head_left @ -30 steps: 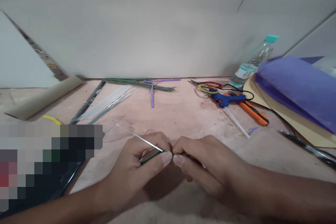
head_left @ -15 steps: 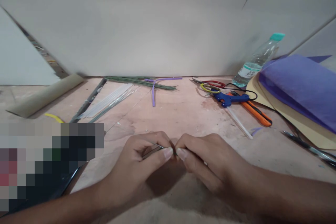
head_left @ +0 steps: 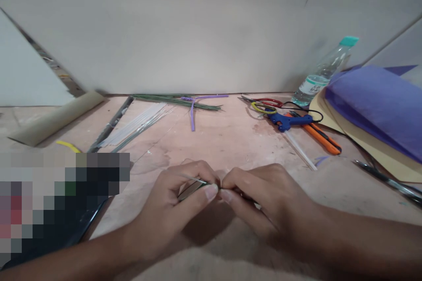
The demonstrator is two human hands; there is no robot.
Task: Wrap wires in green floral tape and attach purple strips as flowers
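In the head view my left hand [head_left: 176,202] pinches a thin wire [head_left: 197,180] between thumb and forefinger; part of it shows inside the curl of the fingers. Close beside it, my right hand [head_left: 265,195] is closed in a pinch at the same spot, thumb against forefinger, on the wire's end. Most of what lies between the fingertips is hidden. Behind the hands lie a bundle of green wire stems [head_left: 171,102] and a bent purple strip [head_left: 193,116].
To the right are scissors [head_left: 263,108], a blue glue gun [head_left: 286,120], an orange cutter [head_left: 323,138], a water bottle [head_left: 311,85], purple sheets [head_left: 379,96] and a pen [head_left: 389,180]. Clear glue sticks [head_left: 135,125] and a cardboard tube [head_left: 56,118] lie on the left.
Both hands stay pinched together with only small finger shifts. The right fingertips have rolled slightly against the wire. The camera view has tilted a little.
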